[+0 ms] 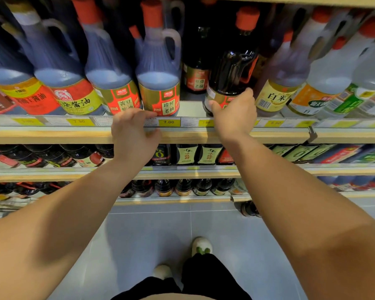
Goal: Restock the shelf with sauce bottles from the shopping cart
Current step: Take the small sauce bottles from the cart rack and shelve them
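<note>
Right hand: grasping the lower body of a dark soy sauce bottle, thumb and fingers wrapping its label.
Bottle position: standing at the front of the shelf, between a handled jug and a yellow-labelled bottle.
Left hand: curling at the price rail; I cannot tell whether it is pinching or just resting.
Risk: letting go while the base is sitting near the edge is likely inviting a forward tip.
Second risk: pushing it back crookedly could be knocking its neighbours.
</note>
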### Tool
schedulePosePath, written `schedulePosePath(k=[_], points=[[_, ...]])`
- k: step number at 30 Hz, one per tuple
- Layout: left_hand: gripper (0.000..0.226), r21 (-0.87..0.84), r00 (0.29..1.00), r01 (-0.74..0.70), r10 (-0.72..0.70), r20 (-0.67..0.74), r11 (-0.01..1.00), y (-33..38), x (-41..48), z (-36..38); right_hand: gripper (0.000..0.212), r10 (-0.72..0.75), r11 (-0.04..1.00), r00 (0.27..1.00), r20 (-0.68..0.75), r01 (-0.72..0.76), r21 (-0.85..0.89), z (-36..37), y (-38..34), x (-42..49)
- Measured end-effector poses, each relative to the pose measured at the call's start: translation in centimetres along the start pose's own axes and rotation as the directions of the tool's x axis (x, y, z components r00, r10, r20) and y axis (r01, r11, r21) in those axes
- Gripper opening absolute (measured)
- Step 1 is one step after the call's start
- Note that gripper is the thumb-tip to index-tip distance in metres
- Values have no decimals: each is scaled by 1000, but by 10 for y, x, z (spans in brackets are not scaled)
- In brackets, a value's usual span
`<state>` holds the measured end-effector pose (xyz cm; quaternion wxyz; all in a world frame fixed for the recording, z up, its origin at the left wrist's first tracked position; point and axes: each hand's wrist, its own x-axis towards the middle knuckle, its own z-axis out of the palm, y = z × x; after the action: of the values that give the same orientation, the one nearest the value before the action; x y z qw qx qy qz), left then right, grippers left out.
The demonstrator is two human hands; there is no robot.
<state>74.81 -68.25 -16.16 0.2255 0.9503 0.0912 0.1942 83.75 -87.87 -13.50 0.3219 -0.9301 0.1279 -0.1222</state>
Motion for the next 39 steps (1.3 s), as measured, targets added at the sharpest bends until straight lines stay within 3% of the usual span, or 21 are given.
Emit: schedulePosePath(k=[5,10,12,15,17,20,27,32,35,39], points=[[38,9,1000,-16,16,-18,1000,-9,-3,8,62,54,995,998,-14,-55,-78,4,-8,16],[38,-22,999,1,-2,-34,1000,-6,-7,7,59,135,989,989,61,-131,-63,1,-13,31],[37,-45,999,21,-22,-25,999,-2,-9,5,58,80,994,996,45,-76,-77,2,-11,17],[37,-70,999,38,-39,-14,997,1,-11,3,50,-112,985,992,56,119,-129,8,-5,-11],[37,-76,999,44,-45,-12,996,1,-11,2,60,-163,948,978,128,191,-256,14,-2,-16],[38,-72,999,42,-44,-14,997,1,-11,2,71,-105,914,972,212,179,-364,21,-5,-12],[37,-72,999,36,-38,-15,997,2,-11,2,73,68,896,938,340,92,-434,22,-23,3],[37,-75,999,32,-33,-18,997,2,-11,1,72,113,871,913,391,99,-481,23,-30,19],[36,-78,999,41,-42,-13,996,4,-12,0,78,84,872,915,396,125,-473,23,-26,19],[35,-108,997,64,-60,45,992,6,-11,-6,55,-97,921,934,344,216,-325,8,-19,9]])
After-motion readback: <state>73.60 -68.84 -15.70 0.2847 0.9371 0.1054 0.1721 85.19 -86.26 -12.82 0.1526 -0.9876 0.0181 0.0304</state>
